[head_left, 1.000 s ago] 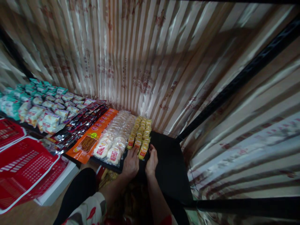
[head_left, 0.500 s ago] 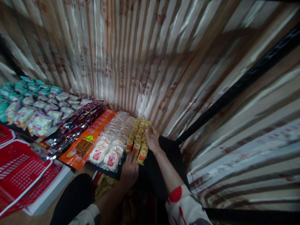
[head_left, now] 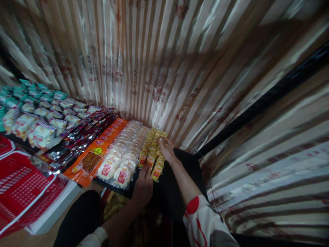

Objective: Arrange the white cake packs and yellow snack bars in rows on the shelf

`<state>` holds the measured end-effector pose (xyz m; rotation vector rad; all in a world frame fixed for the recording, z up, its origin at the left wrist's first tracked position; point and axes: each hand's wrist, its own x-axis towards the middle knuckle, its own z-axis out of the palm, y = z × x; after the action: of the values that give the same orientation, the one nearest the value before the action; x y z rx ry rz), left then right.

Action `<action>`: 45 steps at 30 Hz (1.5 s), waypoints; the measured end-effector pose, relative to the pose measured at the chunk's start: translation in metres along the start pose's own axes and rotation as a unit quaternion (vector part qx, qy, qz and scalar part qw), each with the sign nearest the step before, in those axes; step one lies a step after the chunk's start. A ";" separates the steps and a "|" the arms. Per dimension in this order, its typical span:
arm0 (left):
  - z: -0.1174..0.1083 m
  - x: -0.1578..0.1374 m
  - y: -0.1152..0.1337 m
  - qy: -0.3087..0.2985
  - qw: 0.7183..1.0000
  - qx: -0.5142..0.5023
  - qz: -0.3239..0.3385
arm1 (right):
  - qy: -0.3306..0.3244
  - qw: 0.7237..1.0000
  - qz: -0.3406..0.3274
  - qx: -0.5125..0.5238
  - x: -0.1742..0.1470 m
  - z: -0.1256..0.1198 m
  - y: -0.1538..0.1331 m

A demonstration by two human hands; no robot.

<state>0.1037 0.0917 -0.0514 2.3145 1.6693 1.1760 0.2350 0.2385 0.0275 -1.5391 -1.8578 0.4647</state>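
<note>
Whether left hand (head_left: 143, 184) grips or just touches the near yellow packs (head_left: 156, 170), can't tell; right hand (head_left: 167, 150) rests loosely open, empty, on their far right.

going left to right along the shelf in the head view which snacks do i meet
Teal packets → white packets with striped tops → dark red foil packets → orange bag with brown sticks pictured → clear-wrapped white round snacks → yellow packets with red labels

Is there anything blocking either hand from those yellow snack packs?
Nothing visible does. The left hand is at the near end of the yellow snack packs, and the right hand is against their right side, toward the back. The white snack packs lie to the left, not in between.
</note>
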 end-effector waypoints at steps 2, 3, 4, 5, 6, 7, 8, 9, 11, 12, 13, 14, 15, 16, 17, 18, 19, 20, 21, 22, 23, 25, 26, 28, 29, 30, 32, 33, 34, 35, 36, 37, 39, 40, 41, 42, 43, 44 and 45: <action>0.001 -0.001 0.000 -0.003 1.000 -0.002 -0.005 | 0.003 1.000 0.010 -0.005 0.000 0.001 -0.001; 0.001 -0.001 0.000 -0.003 1.000 -0.003 -0.008 | 0.005 1.000 0.014 -0.009 0.000 0.001 -0.002; 0.000 -0.001 0.000 -0.003 1.000 -0.004 -0.010 | 0.005 1.000 0.013 -0.012 0.000 0.002 -0.002; 0.000 0.000 0.000 -0.002 1.000 -0.005 -0.011 | 0.003 1.000 0.010 -0.013 0.000 0.002 -0.003; -0.001 0.000 0.001 0.001 1.000 -0.005 -0.012 | -0.001 1.000 0.003 -0.010 -0.001 0.002 -0.003; -0.002 0.001 0.001 0.002 1.000 -0.005 -0.012 | -0.006 1.000 -0.004 -0.005 -0.001 0.001 -0.004; -0.003 0.002 0.001 0.003 1.000 -0.006 -0.012 | -0.008 1.000 -0.011 0.003 -0.002 -0.001 -0.005; -0.004 0.002 0.002 0.003 1.000 -0.008 -0.012 | -0.003 1.000 -0.015 0.014 -0.004 -0.003 -0.007; -0.006 0.003 0.002 0.002 1.000 -0.015 -0.016 | 0.026 0.999 -0.020 0.035 -0.008 -0.009 -0.011; -0.007 0.003 0.002 0.000 1.000 -0.020 -0.019 | 0.044 0.998 -0.026 0.041 -0.011 -0.013 -0.013; -0.007 0.003 0.003 -0.003 0.999 -0.026 -0.022 | 0.055 0.997 -0.035 0.042 -0.015 -0.016 -0.016; -0.007 0.003 0.003 -0.005 0.999 -0.030 -0.025 | 0.056 0.997 -0.046 0.037 -0.019 -0.018 -0.018; -0.007 0.003 0.003 -0.007 0.999 -0.033 -0.028 | 0.047 0.997 -0.059 0.027 -0.023 -0.020 -0.021; -0.007 0.003 0.002 -0.009 0.999 -0.035 -0.029 | 0.032 0.997 -0.072 0.012 -0.026 -0.020 -0.023; -0.007 0.003 0.002 -0.012 0.999 -0.036 -0.030 | 0.016 0.997 -0.081 -0.007 -0.029 -0.020 -0.025; -0.007 0.003 0.002 -0.013 0.999 -0.036 -0.031 | 0.001 0.996 -0.087 -0.027 -0.031 -0.018 -0.027; -0.007 0.003 0.002 -0.014 0.999 -0.035 -0.030 | -0.010 0.995 -0.091 -0.044 -0.032 -0.017 -0.028; -0.007 0.003 0.002 -0.015 0.999 -0.034 -0.026 | -0.020 0.994 -0.093 -0.058 -0.032 -0.014 -0.029; -0.006 0.003 0.002 -0.014 0.999 -0.033 -0.021 | -0.029 0.993 -0.094 -0.067 -0.032 -0.012 -0.029; -0.006 0.003 0.002 -0.013 0.999 -0.030 -0.015 | -0.038 0.992 -0.095 -0.072 -0.032 -0.010 -0.030; -0.006 0.003 0.002 -0.011 1.000 -0.027 -0.010 | -0.045 0.992 -0.095 -0.074 -0.032 -0.009 -0.030; -0.006 0.004 0.002 -0.011 1.000 -0.023 -0.007 | -0.052 0.991 -0.094 -0.076 -0.031 -0.007 -0.029; -0.006 0.004 0.002 -0.011 1.000 -0.022 -0.010 | -0.053 0.991 -0.094 -0.075 -0.031 -0.007 -0.029; -0.005 0.004 0.002 -0.011 1.000 -0.024 -0.017 | -0.057 0.991 -0.098 -0.069 -0.031 -0.008 -0.027; -0.005 0.004 0.002 -0.011 0.999 -0.024 -0.022 | -0.056 0.991 -0.100 -0.063 -0.030 -0.008 -0.026; -0.004 0.004 0.002 -0.010 0.999 -0.023 -0.026 | -0.051 0.992 -0.101 -0.055 -0.029 -0.009 -0.024; -0.004 0.004 0.001 -0.008 0.999 -0.017 -0.031 | -0.019 0.995 -0.091 -0.037 -0.024 -0.010 -0.020; -0.003 0.003 0.001 -0.009 0.999 -0.013 -0.033 | 0.003 0.996 -0.080 -0.030 -0.021 -0.010 -0.018; -0.003 0.003 0.001 -0.010 0.999 -0.010 -0.035 | 0.023 0.997 -0.068 -0.026 -0.018 -0.010 -0.016; -0.003 0.003 0.001 -0.013 0.999 -0.009 -0.036 | 0.035 0.998 -0.056 -0.024 -0.015 -0.008 -0.014; -0.003 0.003 0.001 -0.018 0.999 -0.010 -0.037 | 0.038 0.998 -0.046 -0.023 -0.012 -0.006 -0.012; -0.003 0.003 0.001 -0.024 0.999 -0.012 -0.038 | 0.032 0.998 -0.040 -0.023 -0.010 -0.004 -0.011; -0.003 0.003 0.002 -0.034 0.999 -0.020 -0.038 | 0.011 0.999 -0.043 -0.023 -0.008 0.000 -0.009; -0.003 0.003 0.002 -0.036 0.998 -0.023 -0.040 | 0.003 0.999 -0.046 -0.022 -0.007 0.001 -0.008; -0.003 0.003 0.002 -0.036 0.998 -0.027 -0.042 | 0.001 0.999 -0.047 -0.021 -0.007 0.002 -0.007; -0.002 0.003 0.002 -0.036 0.998 -0.030 -0.045 | 0.008 0.999 -0.043 -0.018 -0.007 0.002 -0.006; -0.002 0.003 0.002 -0.035 0.998 -0.032 -0.048 | 0.021 0.999 -0.034 -0.014 -0.007 0.002 -0.005; -0.002 0.003 0.002 -0.034 0.997 -0.034 -0.052 | 0.037 0.999 -0.022 -0.007 -0.006 0.001 -0.004; -0.002 0.003 0.002 -0.034 0.997 -0.036 -0.053 | 0.055 0.998 -0.010 0.002 -0.004 0.000 -0.002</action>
<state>0.1049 0.0928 -0.0476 2.1694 1.6759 1.1037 0.2339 0.2336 0.0280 -1.5111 -1.7846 0.3669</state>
